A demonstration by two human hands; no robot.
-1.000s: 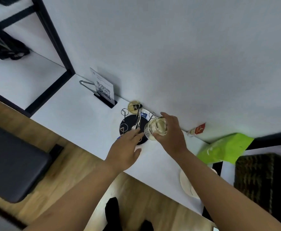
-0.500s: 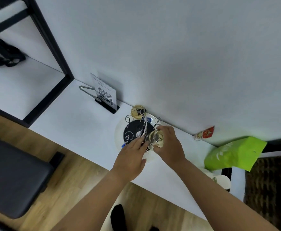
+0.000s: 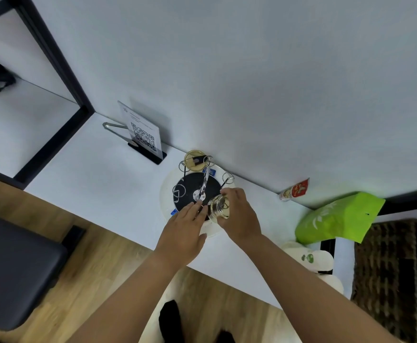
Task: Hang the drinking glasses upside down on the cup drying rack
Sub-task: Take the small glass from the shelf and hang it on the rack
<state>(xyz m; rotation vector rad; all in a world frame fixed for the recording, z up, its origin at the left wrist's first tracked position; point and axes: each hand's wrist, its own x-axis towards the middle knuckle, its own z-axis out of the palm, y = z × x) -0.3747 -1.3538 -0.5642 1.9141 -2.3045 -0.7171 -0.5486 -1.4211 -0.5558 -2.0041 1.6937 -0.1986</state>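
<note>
The cup drying rack (image 3: 190, 184) has a round black base, a chrome centre post and wire loop arms, and stands by the wall on a white round tray (image 3: 164, 194). My right hand (image 3: 239, 214) grips a clear drinking glass (image 3: 218, 206), bottom up, over the rack's near right arm. Fingertips of my left hand (image 3: 184, 226) rest on the black base next to the post. A second glass (image 3: 194, 160) hangs on the far arm near the wall.
A QR-code sign (image 3: 144, 133) on a black stand and metal tongs (image 3: 113, 126) sit to the left on the white table (image 3: 98, 179). A small red-and-white packet (image 3: 295, 190), a green bag (image 3: 338, 219) and a white pouch (image 3: 306, 258) lie to the right. A dark bench (image 3: 12, 263) is lower left.
My right hand has turned the glass bottom up and lowered it onto the rack's near right arm. My left hand slid onto the base. The view shifted slightly.
</note>
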